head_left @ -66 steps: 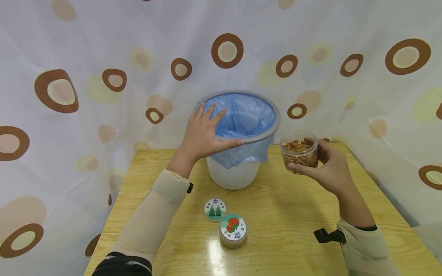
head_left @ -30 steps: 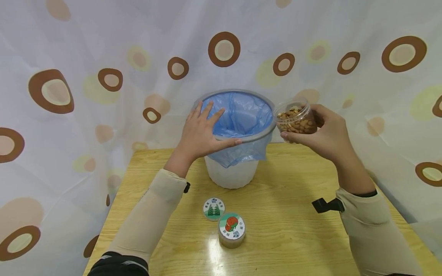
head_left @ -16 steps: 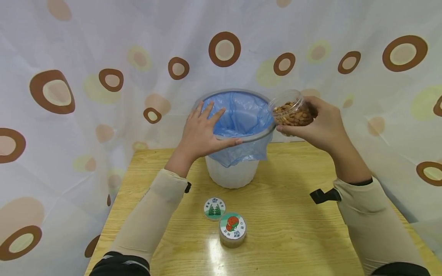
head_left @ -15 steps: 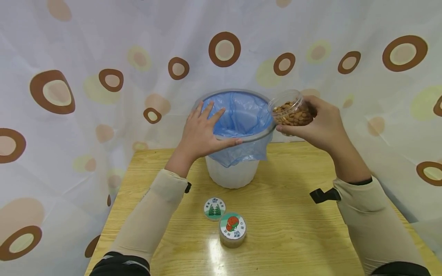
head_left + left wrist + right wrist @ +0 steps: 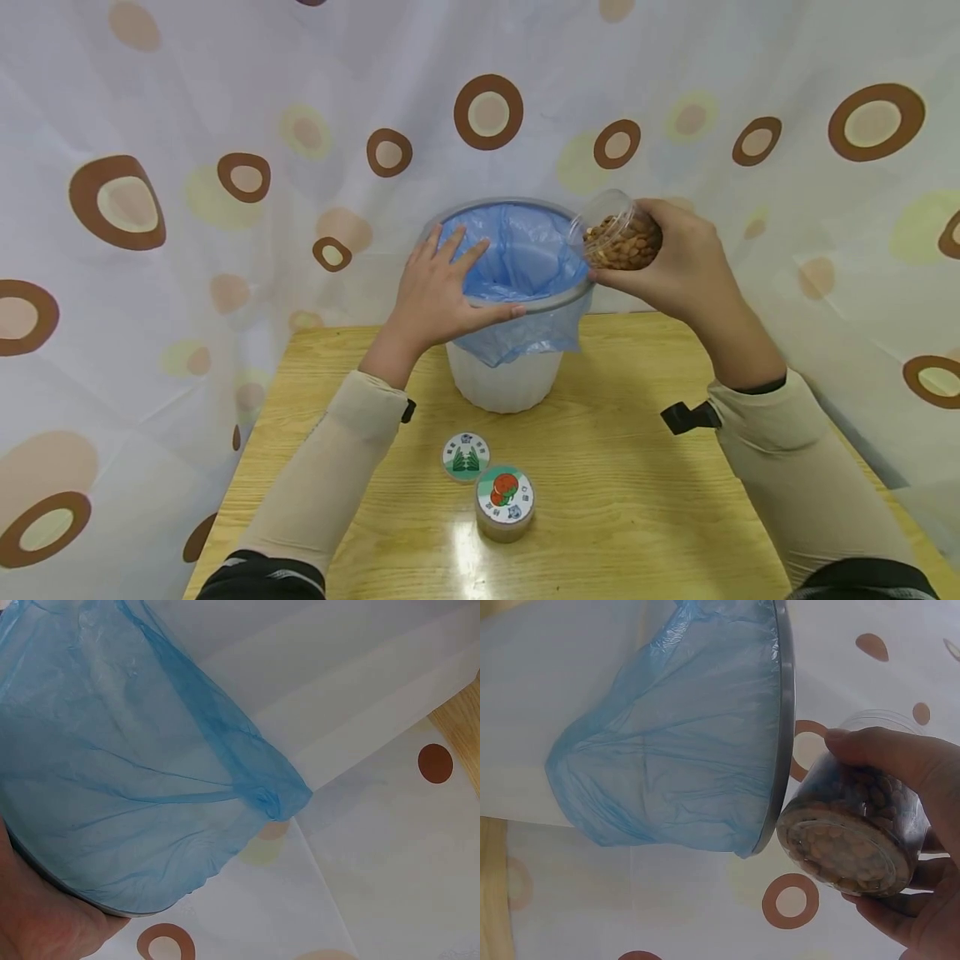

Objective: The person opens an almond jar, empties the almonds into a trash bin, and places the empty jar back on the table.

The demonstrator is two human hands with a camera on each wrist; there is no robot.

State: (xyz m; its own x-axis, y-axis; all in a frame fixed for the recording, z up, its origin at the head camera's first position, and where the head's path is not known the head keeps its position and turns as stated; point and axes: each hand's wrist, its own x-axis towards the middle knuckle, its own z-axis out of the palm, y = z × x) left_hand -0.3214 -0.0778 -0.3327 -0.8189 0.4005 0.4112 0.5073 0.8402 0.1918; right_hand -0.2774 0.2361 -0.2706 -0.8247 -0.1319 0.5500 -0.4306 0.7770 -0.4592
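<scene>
One bin (image 5: 504, 379) on table (image 5: 622, 475), spotted backdrop (image 5: 551, 108).

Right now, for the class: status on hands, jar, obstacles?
Left hand spread against bin. Right hand gripping tilted jar, nuts inside. No obstacle visible between jar and bin.

The head camera is looking forward and down across the surface (image 5: 622, 483). Both wrist cameras are facing the bin (image 5: 506, 379) up close, all three views sharing its blue liner (image 5: 525, 254).

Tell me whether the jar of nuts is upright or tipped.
Tipped: the right hand holds the jar slanted, its mouth toward the bin, nuts inside.
</scene>
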